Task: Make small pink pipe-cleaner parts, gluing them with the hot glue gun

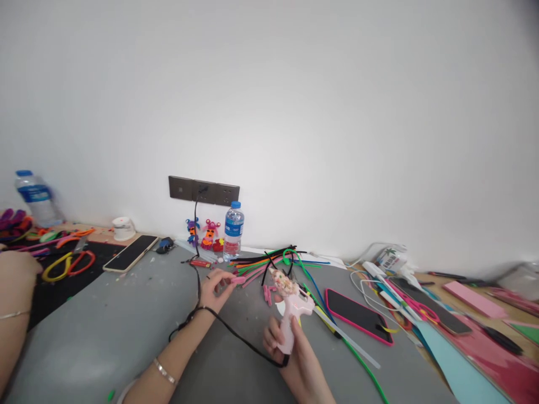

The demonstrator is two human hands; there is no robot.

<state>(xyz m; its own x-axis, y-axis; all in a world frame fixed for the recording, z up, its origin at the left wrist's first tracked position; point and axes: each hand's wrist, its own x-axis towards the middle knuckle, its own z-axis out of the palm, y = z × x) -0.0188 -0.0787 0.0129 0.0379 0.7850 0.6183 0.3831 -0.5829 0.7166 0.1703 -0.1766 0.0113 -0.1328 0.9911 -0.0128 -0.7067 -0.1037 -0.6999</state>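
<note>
My left hand (215, 289) pinches a small pink piece (238, 280) between thumb and fingertips, above the grey mat (138, 325). In my right hand (304, 359) is a pale pink hot glue gun (287, 331), gripped by its handle. A translucent glue stick (357, 343) sticks out of its back end, and its front is covered with a bumpy, decorated part. From the handle's base a black cord (240, 339) runs over my left wrist. Between my hands lie more small pink pieces (268, 294), with colourful pipe cleaners (261, 259) behind them.
A water bottle (233, 233) and two pipe-cleaner figures (208, 235) stand against the wall below the socket panel (204, 191). A pink-cased phone (357, 316) lies right, another phone (131, 253) left. Another person's arm (14, 314) is at far left near scissors (69, 266).
</note>
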